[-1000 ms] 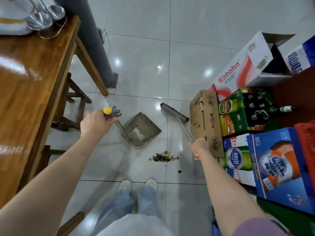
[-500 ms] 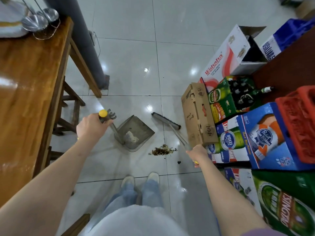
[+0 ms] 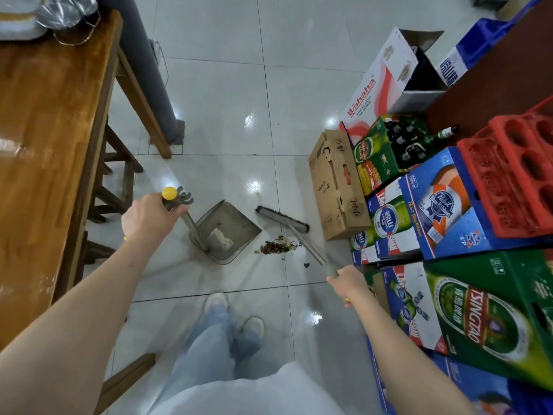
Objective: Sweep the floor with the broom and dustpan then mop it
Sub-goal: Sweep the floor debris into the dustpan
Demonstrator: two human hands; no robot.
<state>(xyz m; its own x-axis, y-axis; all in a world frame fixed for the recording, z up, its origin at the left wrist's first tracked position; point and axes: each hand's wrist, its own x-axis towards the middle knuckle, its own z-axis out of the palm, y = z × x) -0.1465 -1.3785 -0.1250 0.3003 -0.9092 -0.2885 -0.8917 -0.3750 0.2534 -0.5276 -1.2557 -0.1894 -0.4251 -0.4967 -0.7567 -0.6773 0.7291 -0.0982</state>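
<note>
Nearest, at 6 o'clock: light blue jeans and two white shoes on the glossy white tiled floor. Right hand at 4 o'clock, fingers wrapped round the grey handle of the long-handled broom; its dark bristle head rests on the floor at centre, just past a small pile of brown debris. One dark scrap lies apart from the pile, nearer the right hand. Left hand at 9 o'clock, fingers curled round the yellow-capped handle of the grey metal upright dustpan — pan sits on the floor just left of the debris, open edge toward it, with pale dirt already inside. Varnished wooden counter runs along 8 to 11 o'clock, metal strainers at its far end. Stacked beer cartons fill 2 to 5 o'clock, a red plastic crate on top. Brown cardboard box at 2 o'clock — beside the broom head. Farther, a white Wahaha carton and a grey pillar at 11 o'clock.
</note>
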